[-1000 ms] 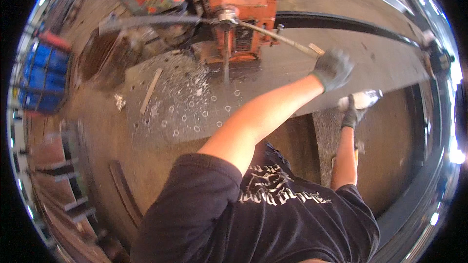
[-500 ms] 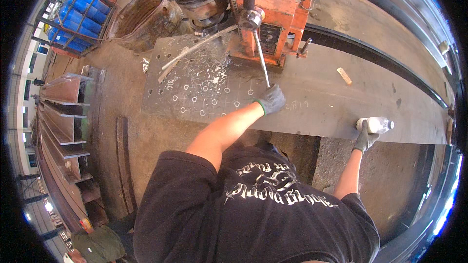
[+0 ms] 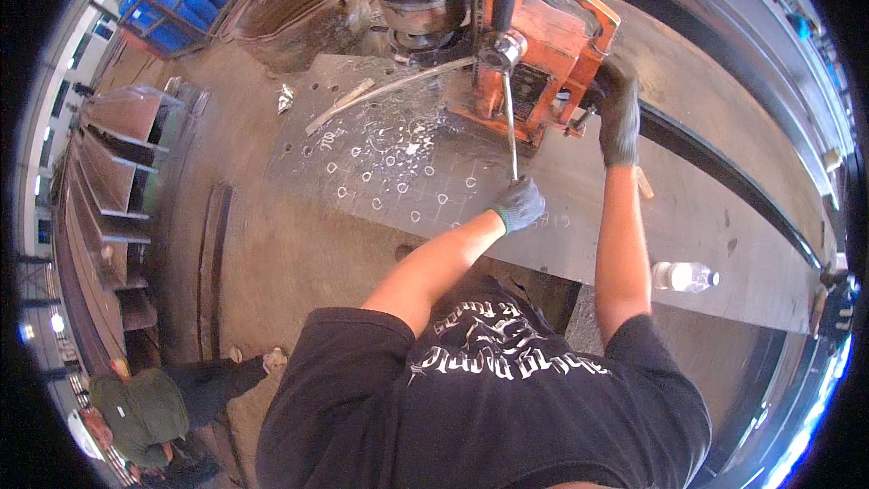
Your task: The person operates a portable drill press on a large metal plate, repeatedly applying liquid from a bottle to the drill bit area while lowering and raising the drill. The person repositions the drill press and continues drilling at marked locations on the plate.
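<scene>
Left hand (image 3: 520, 205) gripped the lever (image 3: 510, 131) before the orange drill (image 3: 557, 50), right hand (image 3: 619, 131) beside that drill (couldn't tell its grip); slipping fingers, I judged, risked kickback.

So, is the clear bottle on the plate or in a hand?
On the plate: the bottle is apart from the left hand, gripping a rod, and the right hand, by the orange machine.

Metal plate (image 3: 697, 222), broad and grey, its left portion marked with white circles (image 3: 403, 187) and strewn with pale chips (image 3: 413, 148). Directly upon it: an orange machine (image 3: 563, 43); a narrow strip (image 3: 362, 89), far left; a small pale-brown piece (image 3: 644, 183), right of the machine; a clear, partly white bottle (image 3: 685, 277), near edge. Floor (image 3: 258, 285): a rusty open bin (image 3: 317, 36); a crumpled scrap (image 3: 285, 99).
</scene>
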